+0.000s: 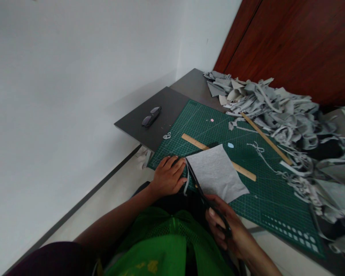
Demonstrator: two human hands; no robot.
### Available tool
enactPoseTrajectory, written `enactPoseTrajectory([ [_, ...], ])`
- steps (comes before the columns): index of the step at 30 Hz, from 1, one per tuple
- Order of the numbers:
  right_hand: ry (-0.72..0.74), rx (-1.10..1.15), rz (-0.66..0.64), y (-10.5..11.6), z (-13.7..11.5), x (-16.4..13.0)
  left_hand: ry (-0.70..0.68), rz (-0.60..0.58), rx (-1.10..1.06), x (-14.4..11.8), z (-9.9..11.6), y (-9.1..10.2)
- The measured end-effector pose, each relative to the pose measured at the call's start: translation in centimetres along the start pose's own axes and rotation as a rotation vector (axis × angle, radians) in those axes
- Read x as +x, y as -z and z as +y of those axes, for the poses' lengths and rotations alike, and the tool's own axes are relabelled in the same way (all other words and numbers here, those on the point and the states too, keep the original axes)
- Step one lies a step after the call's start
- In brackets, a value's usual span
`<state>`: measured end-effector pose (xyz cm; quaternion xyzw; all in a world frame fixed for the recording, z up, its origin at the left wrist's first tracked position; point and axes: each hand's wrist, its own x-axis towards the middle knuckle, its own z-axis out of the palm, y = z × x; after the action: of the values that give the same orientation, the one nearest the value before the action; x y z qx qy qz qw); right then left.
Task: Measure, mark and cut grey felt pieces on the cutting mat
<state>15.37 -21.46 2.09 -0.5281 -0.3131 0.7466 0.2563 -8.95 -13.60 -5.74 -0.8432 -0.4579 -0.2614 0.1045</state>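
Observation:
A square of light grey cloth [219, 170] lies on the green cutting mat [271, 191], over part of a wooden ruler [244, 171]. My right hand [225, 220] is closed round the handles of black scissors [197, 182]. Their blades run along the left edge of the cloth, and a narrow grey strip [187, 180] hangs beside them. At the cloth's upper left corner, my left hand [168, 178] pinches the edge with its fingertips, close to the scissor tips. The underside of that grip is hidden.
A heap of grey cloth scraps [293, 111] covers the table's right side. A second wooden ruler [267, 140] lies against it. Dark glasses [151, 117] rest on the grey board [172, 103]. Knotted thin strips [258, 147] and small light-coloured bits lie on the mat.

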Motion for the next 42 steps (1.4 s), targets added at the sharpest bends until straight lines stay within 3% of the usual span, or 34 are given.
enactPoseTrajectory([
  [21,0.04,-0.034,0.015,0.7,1.0,-0.1,0.002,-0.027,-0.006,-0.3,0.1,-0.3],
  [33,0.03,-0.068,0.048,0.3,0.2,-0.2,0.022,-0.091,-0.007,-0.3,0.1,-0.2],
  [42,0.037,-0.031,-0.003,0.4,0.1,0.6,0.013,0.009,-0.001,-0.2,0.1,-0.1],
])
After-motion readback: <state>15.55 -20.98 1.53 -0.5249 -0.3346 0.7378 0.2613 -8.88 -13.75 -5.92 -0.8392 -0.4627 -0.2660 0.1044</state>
